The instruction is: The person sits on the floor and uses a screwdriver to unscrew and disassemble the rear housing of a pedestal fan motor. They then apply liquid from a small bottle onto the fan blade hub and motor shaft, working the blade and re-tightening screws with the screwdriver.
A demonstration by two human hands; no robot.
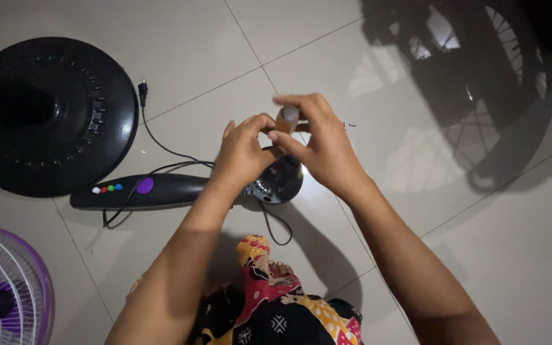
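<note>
While both hands meet at frame centre, left hand [243,153] and right hand [322,148] pinch small brown cylindrical part [287,119] above fan motor housing [280,181]. Round black fan base [91,115] upper left; black control neck with coloured buttons [138,190] left, on tiled floor [519,255].

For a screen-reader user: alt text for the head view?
Two hands, left hand and right hand, grip a small brown handle above a fan motor unit on a tiled floor; black round base at left.
</note>
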